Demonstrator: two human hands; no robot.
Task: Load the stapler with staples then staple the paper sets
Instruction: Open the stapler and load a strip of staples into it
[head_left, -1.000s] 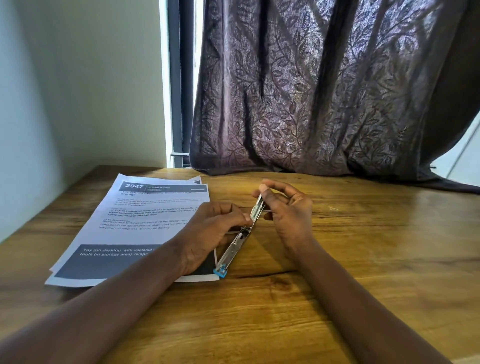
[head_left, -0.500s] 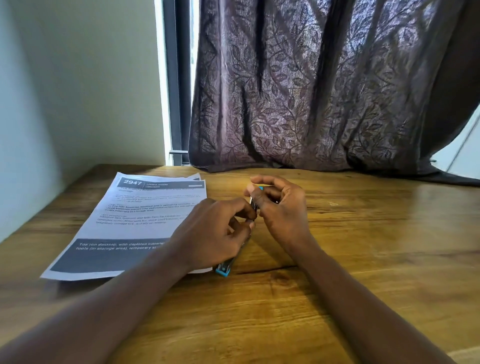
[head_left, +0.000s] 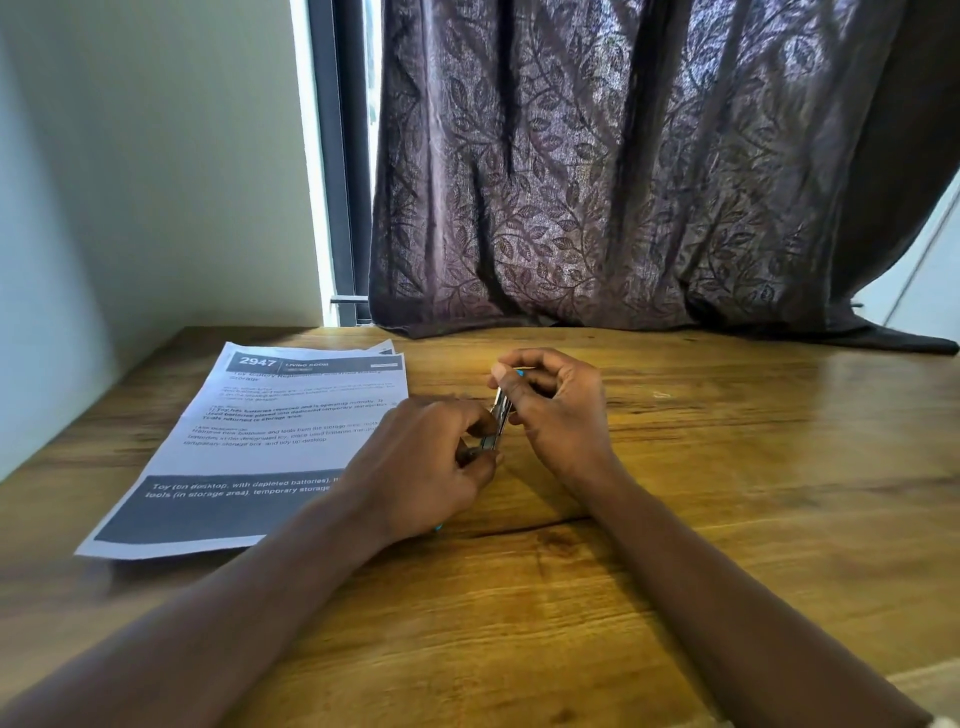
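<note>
Head view: one camera, looking down at both hands.
Stapler (head_left: 497, 418): metal, blue-tipped, slanted between the hands, over the worktop (head_left: 727, 493).
Left hand (head_left: 431, 467): grip curled round the stapler's near half.
Right hand (head_left: 558, 408): grip pinches its far end.
Paper sets (head_left: 270, 441): flat stack at left, right edge beneath the left hand.
Far edge: curtain (head_left: 623, 182) hem lies along it.
</note>
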